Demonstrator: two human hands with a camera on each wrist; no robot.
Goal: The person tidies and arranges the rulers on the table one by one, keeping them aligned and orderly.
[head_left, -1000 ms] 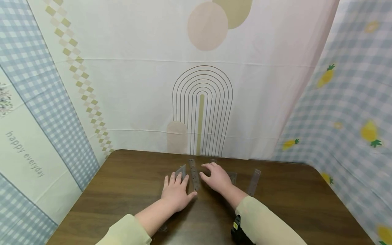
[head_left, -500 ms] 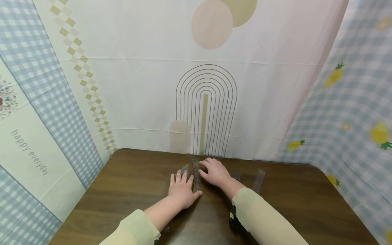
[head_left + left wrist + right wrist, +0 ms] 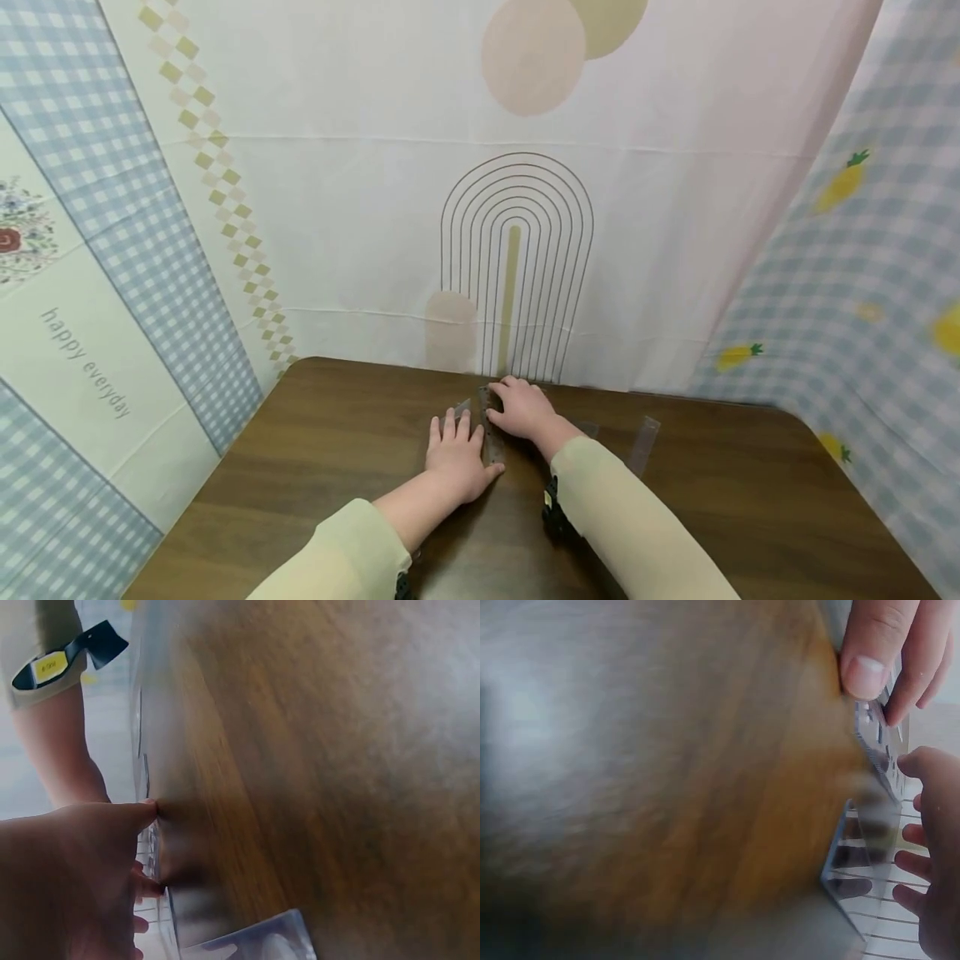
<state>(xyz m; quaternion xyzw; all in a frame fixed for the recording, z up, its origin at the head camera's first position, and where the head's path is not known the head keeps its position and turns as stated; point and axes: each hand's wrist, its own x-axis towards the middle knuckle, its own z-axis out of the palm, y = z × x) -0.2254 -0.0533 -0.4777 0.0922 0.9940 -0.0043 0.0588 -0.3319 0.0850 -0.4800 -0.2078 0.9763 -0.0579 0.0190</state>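
A clear ruler (image 3: 492,446) lies on the brown table, pointing away from me. My left hand (image 3: 455,460) is spread flat over a clear set square (image 3: 462,407), whose tip shows beyond the fingers. The left thumb reaches the ruler's near end. My right hand (image 3: 522,408) sits at the ruler's far right edge, thumb and fingertips touching it with the fingers slightly bent. In the right wrist view, the ruler (image 3: 877,742) lies between the right hand (image 3: 900,652) and the left hand (image 3: 934,847), beside the set square (image 3: 847,877).
Another clear ruler (image 3: 643,443) lies on the right. A clear piece (image 3: 590,428) is partly hidden behind the right wrist. One transparent piece (image 3: 259,941) shows low in the left wrist view. Patterned cloths hang behind the table (image 3: 337,442).
My right hand has moved left and come against the ruler's right edge. The left hand stays spread over the set square. The head view has shifted slightly.
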